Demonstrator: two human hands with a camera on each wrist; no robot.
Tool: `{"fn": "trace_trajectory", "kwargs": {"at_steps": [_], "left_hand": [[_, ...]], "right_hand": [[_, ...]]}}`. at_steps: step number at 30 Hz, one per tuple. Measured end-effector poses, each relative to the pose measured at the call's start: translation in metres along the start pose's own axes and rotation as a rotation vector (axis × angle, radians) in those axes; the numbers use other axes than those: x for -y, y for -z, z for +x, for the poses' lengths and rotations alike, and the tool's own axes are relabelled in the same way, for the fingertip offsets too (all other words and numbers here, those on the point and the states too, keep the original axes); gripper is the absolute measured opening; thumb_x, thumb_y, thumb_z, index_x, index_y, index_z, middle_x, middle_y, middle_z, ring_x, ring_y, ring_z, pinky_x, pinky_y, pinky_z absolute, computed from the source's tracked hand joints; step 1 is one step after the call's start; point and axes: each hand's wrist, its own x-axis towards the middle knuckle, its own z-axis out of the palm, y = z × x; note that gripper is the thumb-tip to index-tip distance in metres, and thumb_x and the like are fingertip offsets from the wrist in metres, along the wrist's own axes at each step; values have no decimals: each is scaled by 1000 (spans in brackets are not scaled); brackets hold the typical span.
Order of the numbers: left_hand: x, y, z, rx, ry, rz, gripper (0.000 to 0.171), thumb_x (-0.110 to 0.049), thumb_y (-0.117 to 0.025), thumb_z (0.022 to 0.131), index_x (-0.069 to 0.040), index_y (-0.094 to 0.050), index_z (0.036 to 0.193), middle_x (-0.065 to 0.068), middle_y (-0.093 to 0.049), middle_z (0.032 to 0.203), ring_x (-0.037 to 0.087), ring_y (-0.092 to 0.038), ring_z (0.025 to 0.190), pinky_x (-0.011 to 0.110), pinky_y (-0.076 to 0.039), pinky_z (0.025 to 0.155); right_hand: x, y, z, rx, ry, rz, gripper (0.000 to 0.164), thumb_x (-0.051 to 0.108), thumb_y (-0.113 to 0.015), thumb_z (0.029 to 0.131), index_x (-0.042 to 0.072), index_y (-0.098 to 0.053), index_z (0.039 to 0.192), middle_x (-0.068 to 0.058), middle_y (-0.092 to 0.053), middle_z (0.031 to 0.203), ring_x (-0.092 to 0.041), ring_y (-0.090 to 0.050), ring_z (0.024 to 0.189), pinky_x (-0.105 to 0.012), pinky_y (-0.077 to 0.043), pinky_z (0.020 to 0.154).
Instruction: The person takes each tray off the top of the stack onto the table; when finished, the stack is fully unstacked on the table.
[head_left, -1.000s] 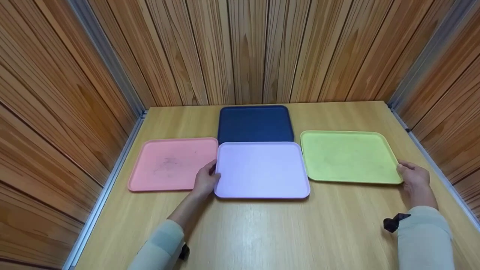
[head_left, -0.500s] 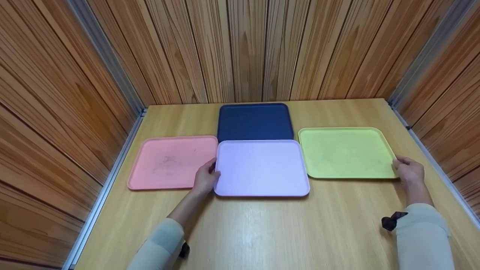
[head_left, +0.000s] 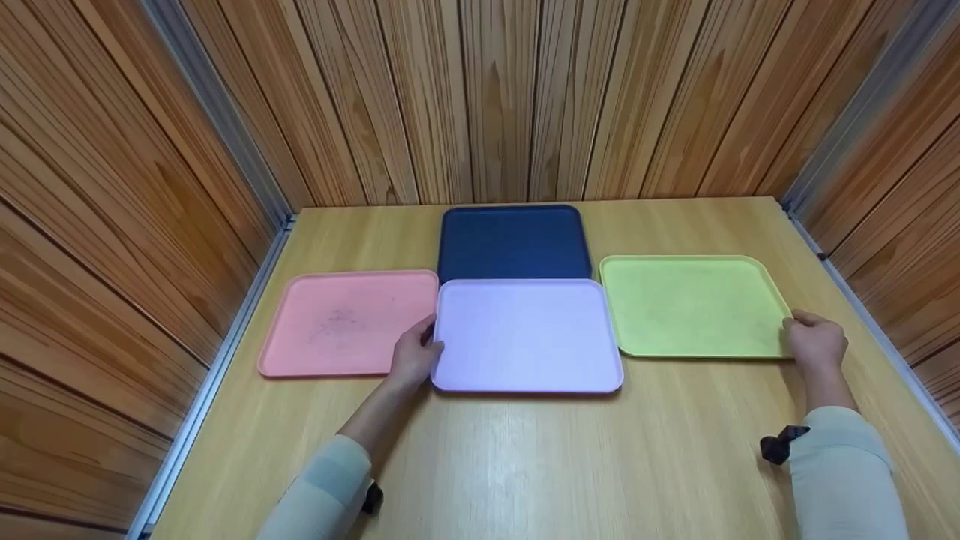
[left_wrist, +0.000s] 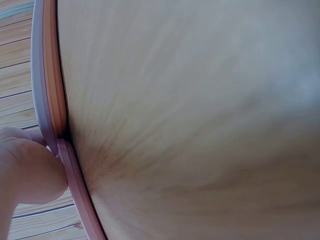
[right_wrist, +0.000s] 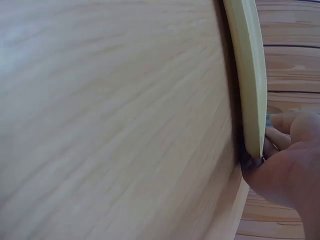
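My left hand (head_left: 414,358) holds the left rim of the lavender tray (head_left: 529,336), its thumb on that rim and the hand over the right edge of the pink tray (head_left: 300,319). In the left wrist view, orange tray edges (left_wrist: 54,70) show stacked beneath the lavender one. My right hand (head_left: 816,345) grips the right front corner of the light green tray (head_left: 697,307). Fingers curl around that corner in the right wrist view, where the tray's edge (right_wrist: 250,65) lies close over the table. The green tray's left side comes right up to the lavender tray.
A navy blue tray (head_left: 514,244) lies behind the lavender one. All the trays are on a light wooden table (head_left: 525,465). Wood-panelled walls (head_left: 502,105) stand at the back and both sides, with metal rails (head_left: 217,382) along the table's side edges.
The green tray has shifted slightly left and away, and my right hand has moved with it. My left hand and the other trays have kept their places.
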Motion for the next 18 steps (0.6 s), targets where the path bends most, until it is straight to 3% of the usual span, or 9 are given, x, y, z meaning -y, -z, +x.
{"fn": "trace_trajectory", "kwargs": {"at_steps": [8,15,18], "left_hand": [[0,0,-1,1,8,7,56,-1,-55,100,-5,-40,154,11,-42,157,26,-33,147,43,-28,119],[0,2,-1,11,19,5,57,-4,-54,101,-7,-38,156,9,-40,159,25,-30,148,43,-27,119],[-1,1,-1,10,21,15,57,-3,-54,101,-7,-38,156,9,-40,159,25,-30,149,43,-27,119]], "right_hand": [[3,-7,-3,-84,37,-26,51,20,-41,102,-3,-47,148,-25,-47,149,-40,-36,142,-48,-32,115],[7,-11,-5,-251,10,73,48,24,-45,103,3,-55,145,-12,-60,131,-24,-49,129,-31,-41,104],[10,-17,-5,-342,54,103,44,25,-47,103,3,-61,139,-9,-63,124,-17,-55,116,-24,-44,95]]}}
